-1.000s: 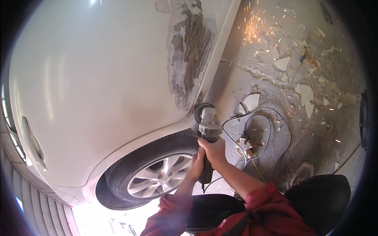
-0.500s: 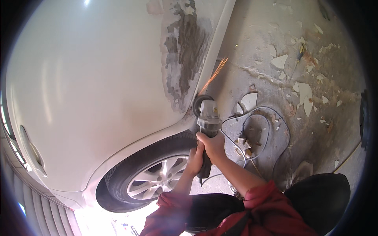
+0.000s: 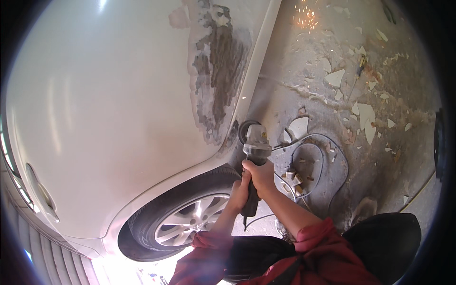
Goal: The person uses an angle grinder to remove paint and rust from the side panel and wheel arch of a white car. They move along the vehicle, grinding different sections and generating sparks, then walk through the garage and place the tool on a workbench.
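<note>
Both of my hands are wrapped around a grey and black angle grinder (image 3: pixel 256 142). My left hand (image 3: pixel 240 192) grips the rear part of its body, and my right hand (image 3: pixel 262 176) closes round it farther forward, just behind the grey head. The dark disc (image 3: pixel 247 130) sits beside the lower edge of a white car door panel (image 3: pixel 118 95), just ahead of the wheel arch; I cannot tell whether it touches. A rough bare patch (image 3: pixel 221 71) of grey and brown runs down the panel. Below the arch is the car wheel (image 3: pixel 194 218) with silver spokes.
Grey cable (image 3: pixel 346 161) loops across the concrete floor around a power strip with plugs (image 3: pixel 292 180). Broken white flakes (image 3: pixel 365 118) and a screwdriver (image 3: pixel 362 62) lie to the right. Sparks (image 3: pixel 305 18) scatter on the floor at the far side.
The grinder and both hands have shifted slightly right. The orange spark stream from the disc is gone; scattered sparks now show farther off on the floor.
</note>
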A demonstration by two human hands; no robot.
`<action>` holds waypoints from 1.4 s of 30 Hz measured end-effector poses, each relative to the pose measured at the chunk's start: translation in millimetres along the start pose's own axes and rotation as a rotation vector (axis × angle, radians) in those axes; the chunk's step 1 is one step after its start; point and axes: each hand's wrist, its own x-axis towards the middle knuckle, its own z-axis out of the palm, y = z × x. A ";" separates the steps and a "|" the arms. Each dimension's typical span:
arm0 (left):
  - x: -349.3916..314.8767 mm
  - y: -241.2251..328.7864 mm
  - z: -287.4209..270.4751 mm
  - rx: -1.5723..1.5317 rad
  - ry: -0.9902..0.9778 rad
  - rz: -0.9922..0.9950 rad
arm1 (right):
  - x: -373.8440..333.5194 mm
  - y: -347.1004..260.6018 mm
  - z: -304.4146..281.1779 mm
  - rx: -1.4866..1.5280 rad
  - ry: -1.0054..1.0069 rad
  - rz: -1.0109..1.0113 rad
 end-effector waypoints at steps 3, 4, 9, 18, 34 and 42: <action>-0.8 8.1 3.7 0.036 0.015 0.049 | 2.6 -2.0 -2.0 -0.003 -0.005 -0.014; -0.8 11.4 3.4 0.048 0.000 0.047 | 3.9 -2.3 -2.1 -0.002 -0.018 -0.031; -1.9 19.3 4.1 0.038 -0.014 0.005 | 9.0 -0.9 -2.0 0.009 -0.007 0.008; 5.7 9.3 4.5 0.004 -0.030 0.010 | 8.5 -0.9 -3.0 -0.021 0.010 -0.040; -19.8 8.3 14.5 0.323 -0.095 0.277 | 8.0 -15.7 -32.1 0.054 0.004 0.032; -55.5 25.1 2.6 0.922 -0.157 0.768 | 31.2 -37.1 -62.0 0.147 0.010 0.050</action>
